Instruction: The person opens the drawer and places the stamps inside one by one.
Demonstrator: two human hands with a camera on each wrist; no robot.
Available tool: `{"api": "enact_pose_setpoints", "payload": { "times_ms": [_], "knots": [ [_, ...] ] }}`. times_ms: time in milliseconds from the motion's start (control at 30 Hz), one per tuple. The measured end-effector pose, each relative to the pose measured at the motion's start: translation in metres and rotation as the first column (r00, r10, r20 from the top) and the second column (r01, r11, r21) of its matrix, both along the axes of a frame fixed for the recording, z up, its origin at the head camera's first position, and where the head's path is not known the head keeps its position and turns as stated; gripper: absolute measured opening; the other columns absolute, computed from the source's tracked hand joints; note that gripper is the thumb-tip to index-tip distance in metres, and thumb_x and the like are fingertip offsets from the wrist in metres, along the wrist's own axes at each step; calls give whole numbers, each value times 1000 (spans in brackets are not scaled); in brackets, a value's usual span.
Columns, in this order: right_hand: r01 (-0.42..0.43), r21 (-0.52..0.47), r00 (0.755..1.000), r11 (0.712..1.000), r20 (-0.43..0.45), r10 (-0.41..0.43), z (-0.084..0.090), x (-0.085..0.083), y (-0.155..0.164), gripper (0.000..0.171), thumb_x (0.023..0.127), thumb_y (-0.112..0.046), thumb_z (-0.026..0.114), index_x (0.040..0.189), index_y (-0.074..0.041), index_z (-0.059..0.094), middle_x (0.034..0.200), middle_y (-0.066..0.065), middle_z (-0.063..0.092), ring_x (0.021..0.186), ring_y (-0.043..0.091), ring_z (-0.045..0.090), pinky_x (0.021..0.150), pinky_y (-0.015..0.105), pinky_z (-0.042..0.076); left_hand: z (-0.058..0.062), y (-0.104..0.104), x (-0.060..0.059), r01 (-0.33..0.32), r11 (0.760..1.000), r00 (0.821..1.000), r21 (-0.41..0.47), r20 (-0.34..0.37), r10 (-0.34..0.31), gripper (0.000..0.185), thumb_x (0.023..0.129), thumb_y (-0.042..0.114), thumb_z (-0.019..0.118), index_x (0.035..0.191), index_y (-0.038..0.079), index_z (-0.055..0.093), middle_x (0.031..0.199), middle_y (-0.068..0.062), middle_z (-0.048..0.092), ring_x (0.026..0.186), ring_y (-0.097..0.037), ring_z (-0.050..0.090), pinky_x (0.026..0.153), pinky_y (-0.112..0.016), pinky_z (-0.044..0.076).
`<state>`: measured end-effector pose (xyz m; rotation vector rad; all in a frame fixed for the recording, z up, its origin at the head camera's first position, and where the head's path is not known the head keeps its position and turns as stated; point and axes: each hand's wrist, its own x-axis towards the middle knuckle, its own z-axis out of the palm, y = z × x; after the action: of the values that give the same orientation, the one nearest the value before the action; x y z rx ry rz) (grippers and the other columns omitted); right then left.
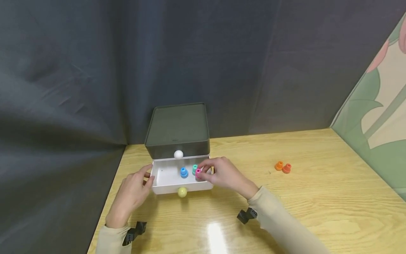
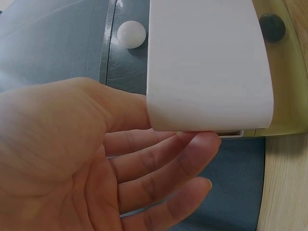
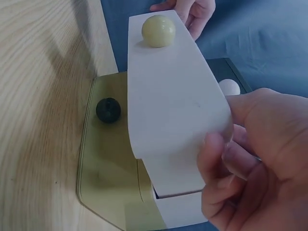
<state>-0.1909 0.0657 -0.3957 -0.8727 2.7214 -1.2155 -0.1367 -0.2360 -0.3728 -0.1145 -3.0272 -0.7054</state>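
The right hand [image 1: 224, 173], fingers pinching the pink peg [image 1: 198, 171], needs a gentle touch beside the teal peg [image 1: 195, 168], while the left hand's [image 1: 132, 190] curled fingers grip the drawer's [image 1: 166, 189] left side.

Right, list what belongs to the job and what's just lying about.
Job: cabinet; open drawer; blue piece and green piece inside it; pink piece, in the right hand.

Lying about: orange piece, red piece, both on the table, perhaps also part of the job.
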Motion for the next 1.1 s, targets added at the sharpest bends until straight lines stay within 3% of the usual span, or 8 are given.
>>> {"api": "enact_pose_setpoints", "payload": {
  "times_ms": [367, 733, 1100],
  "knots": [
    [16, 16, 992, 1000, 121, -17, 0, -4, -9, 8, 93, -25, 83, 100, -20, 81, 82, -14, 75, 71, 5, 64, 67, 25, 46, 0, 1, 1, -6, 1000, 1000, 6, 2, 6, 50, 105, 16, 63, 151, -3, 55, 123, -22, 75, 96, -29, 76, 70, -38, 56],
    [20, 24, 987, 1000, 158, -24, -1, -7, -10, 14, 91, -28, 86, 101, -20, 81, 79, -15, 74, 71, 5, 64, 68, 26, 47, 0, 2, 1, -4, 1000, 1000, 11, 9, 4, 51, 105, 15, 64, 151, -4, 54, 122, -24, 74, 95, -29, 76, 68, -37, 57],
    [23, 14, 990, 1000, 138, -25, -2, -6, -12, 14, 90, -27, 86, 100, -19, 81, 79, -14, 74, 70, 4, 63, 68, 25, 45, 0, 2, 2, -6, 1000, 1000, 6, 6, 6, 51, 105, 16, 64, 151, -4, 54, 123, -24, 74, 96, -30, 76, 69, -38, 57]
  ]
}}
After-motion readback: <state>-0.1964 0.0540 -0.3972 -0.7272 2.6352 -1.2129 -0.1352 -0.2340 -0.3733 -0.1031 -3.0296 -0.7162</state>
